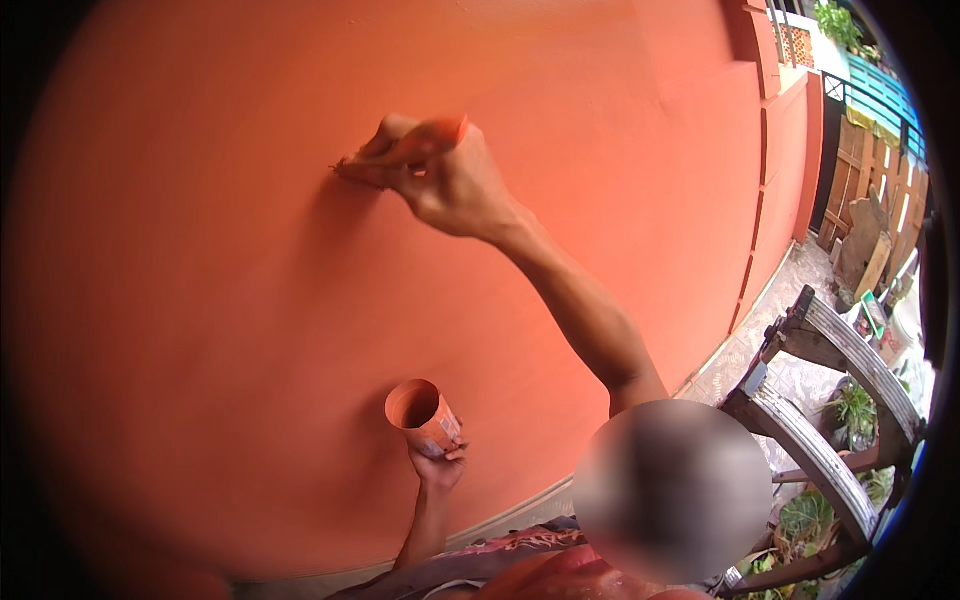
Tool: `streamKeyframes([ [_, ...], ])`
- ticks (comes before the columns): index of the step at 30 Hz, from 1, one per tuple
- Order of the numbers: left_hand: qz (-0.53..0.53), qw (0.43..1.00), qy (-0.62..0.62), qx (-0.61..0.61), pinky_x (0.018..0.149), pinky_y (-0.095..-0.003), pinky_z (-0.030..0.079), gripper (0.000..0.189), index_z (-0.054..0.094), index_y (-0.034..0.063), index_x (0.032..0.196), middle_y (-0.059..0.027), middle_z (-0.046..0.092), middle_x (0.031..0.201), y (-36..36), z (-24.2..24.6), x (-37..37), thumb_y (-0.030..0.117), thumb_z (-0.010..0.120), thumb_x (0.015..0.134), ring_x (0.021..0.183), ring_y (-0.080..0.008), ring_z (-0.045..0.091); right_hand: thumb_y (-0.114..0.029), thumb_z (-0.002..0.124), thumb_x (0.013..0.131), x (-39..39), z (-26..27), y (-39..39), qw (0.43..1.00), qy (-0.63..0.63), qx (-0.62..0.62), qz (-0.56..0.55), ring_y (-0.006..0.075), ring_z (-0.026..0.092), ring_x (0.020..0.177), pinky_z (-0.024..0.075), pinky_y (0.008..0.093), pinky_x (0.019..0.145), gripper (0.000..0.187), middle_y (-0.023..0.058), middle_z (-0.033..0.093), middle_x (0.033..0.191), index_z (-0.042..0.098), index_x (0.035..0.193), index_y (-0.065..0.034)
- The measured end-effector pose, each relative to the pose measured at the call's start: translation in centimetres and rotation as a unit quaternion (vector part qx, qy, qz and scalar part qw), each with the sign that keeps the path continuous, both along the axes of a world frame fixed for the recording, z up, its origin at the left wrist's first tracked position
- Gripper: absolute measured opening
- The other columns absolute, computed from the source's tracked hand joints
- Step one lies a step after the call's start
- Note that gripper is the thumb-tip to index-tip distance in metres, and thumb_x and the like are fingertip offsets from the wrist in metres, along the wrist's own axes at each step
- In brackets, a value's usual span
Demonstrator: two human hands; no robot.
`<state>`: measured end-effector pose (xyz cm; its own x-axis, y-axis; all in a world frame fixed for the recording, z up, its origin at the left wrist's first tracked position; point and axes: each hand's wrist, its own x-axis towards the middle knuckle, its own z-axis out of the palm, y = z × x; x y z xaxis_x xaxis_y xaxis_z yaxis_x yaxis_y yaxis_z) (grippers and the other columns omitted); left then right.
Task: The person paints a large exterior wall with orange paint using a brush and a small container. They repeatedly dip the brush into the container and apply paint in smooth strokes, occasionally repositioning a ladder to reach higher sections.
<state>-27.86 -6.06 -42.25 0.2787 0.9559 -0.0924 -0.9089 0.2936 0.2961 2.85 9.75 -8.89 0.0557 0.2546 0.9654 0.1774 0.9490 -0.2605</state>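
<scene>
Before me stands an orange-red painted wall (247, 315), darker orange towards its upper part. My right hand (450, 176) is stretched up to it and grips a paintbrush (439, 139) by its orange-stained handle. The brush's bristle end, mostly covered by my fingers, is against the wall or very close to it. Lower down, my left hand (439, 466) holds a paint-smeared cylindrical can (431, 427) from below and the side. The can is tilted a little, with its open mouth facing up; its inside is coated orange, and the paint level cannot be made out.
A wooden ladder-like frame with ridged treads (814, 457) stands at the right, near potted plants (855, 405). Patterned floor tiles (739, 364) run along the wall's foot. Farther off are a wooden slatted gate (847, 180) and leaning boards (874, 262). A blurred disc hides the lower right.
</scene>
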Motion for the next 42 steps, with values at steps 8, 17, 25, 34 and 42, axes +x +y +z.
streamKeyframes([
  [8,-0.088,0.992,-0.049,0.079,0.061,-0.0278,0.055,0.068,0.043,0.0039,0.141,-0.0192,0.049,0.133,1.1,1.9,2.4,0.044,0.062,0.088,0.097,-0.0301,0.056,-0.007,0.069,0.088,26.0,-2.7,14.6,0.856,0.494,-0.02,-0.153,0.022,0.072,0.078,0.0607,0.038,0.07,0.013,0.0104,0.073,0.085,0.066,0.099,-0.0009],
  [17,-0.075,0.995,-0.047,0.039,0.064,-0.0279,0.055,0.067,0.043,0.0053,0.141,-0.0183,0.048,0.134,2.3,0.3,1.7,0.045,0.061,0.09,0.094,-0.0294,0.055,-0.002,0.064,0.08,11.2,-1.6,8.1,0.933,0.153,0.055,-0.32,0.0309,0.063,0.065,0.0447,0.0402,0.053,0.022,0.0033,0.07,0.08,0.066,0.093,-0.0201],
  [25,-0.07,0.997,-0.01,0.037,0.053,-0.0257,0.053,0.067,0.045,0.0063,0.137,-0.0182,0.052,0.126,2.9,2.5,2.6,0.051,0.059,0.088,0.088,-0.0285,0.054,-0.013,0.07,0.09,24.5,-2.5,14.9,0.887,0.444,-0.069,0.105,0.0228,0.071,0.08,0.0642,0.0373,0.071,0.02,0.013,0.067,0.092,0.064,0.102,0.0021],
  [34,-0.085,0.995,-0.02,0.042,0.059,-0.0254,0.055,0.071,0.044,0.005,0.139,-0.0185,0.048,0.131,2.2,1.3,1.5,0.05,0.064,0.088,0.093,-0.0288,0.054,-0.022,0.067,0.088,19.6,-2.0,12.6,0.886,0.182,-0.013,-0.425,0.0376,0.065,0.072,0.0516,0.0425,0.064,0.01,0.0169,0.069,0.083,0.071,0.097,-0.0179],
  [42,-0.062,0.997,-0.041,-0.012,0.05,-0.025,0.052,0.066,0.049,0.0094,0.134,-0.019,0.052,0.124,2.2,1.5,2.0,0.056,0.058,0.088,0.086,-0.0286,0.054,-0.015,0.068,0.094,27.7,-3.0,17.8,0.912,0.373,-0.071,0.153,0.0222,0.069,0.087,0.0632,0.0379,0.079,0.023,0.0115,0.066,0.1,0.061,0.107,0.0015],
])
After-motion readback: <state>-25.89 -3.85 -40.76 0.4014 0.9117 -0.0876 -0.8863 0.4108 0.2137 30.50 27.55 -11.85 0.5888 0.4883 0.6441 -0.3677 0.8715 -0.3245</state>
